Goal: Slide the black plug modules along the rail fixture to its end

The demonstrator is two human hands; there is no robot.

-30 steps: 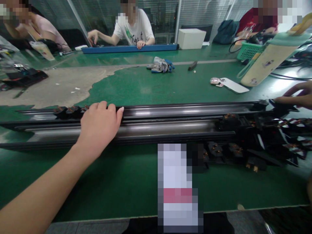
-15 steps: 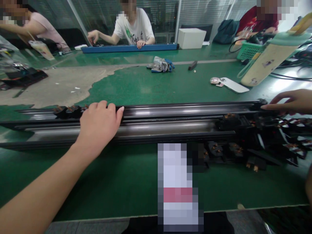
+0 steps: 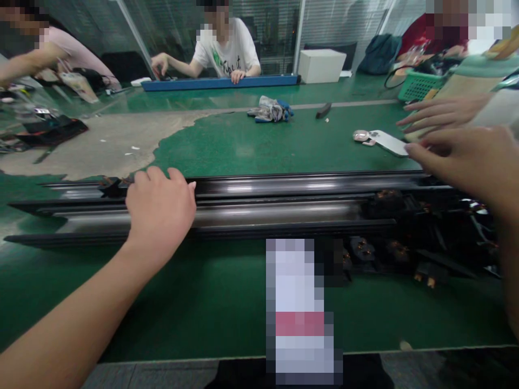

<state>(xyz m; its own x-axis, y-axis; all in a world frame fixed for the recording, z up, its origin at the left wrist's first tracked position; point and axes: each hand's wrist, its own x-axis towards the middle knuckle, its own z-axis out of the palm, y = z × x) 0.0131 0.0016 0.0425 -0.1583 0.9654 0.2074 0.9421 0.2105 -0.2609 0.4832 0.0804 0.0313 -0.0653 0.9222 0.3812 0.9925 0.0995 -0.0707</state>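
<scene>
My left hand (image 3: 160, 208) lies on a long black rail (image 3: 284, 208) that runs across the green table, its fingers curled over the rail's far edge. Just left of the fingertips, small black parts (image 3: 111, 186) sit in the rail. My right hand (image 3: 466, 162) hovers over the rail's right end with the fingers stretched out to the left and nothing in them. Under and in front of it lies a heap of black connectors with copper pins (image 3: 389, 251).
Another person's hand (image 3: 438, 113) reaches in from the right, near a white phone (image 3: 389, 143). Farther back are crumpled gloves (image 3: 271, 109), a blue bar (image 3: 219, 82), a white box (image 3: 322, 65) and a green basket (image 3: 419, 85). Other people sit around the table.
My right hand has come in from the right edge, up and leftward over the rail's end. A second hand has appeared behind it. My left hand shifted slightly left along the rail.
</scene>
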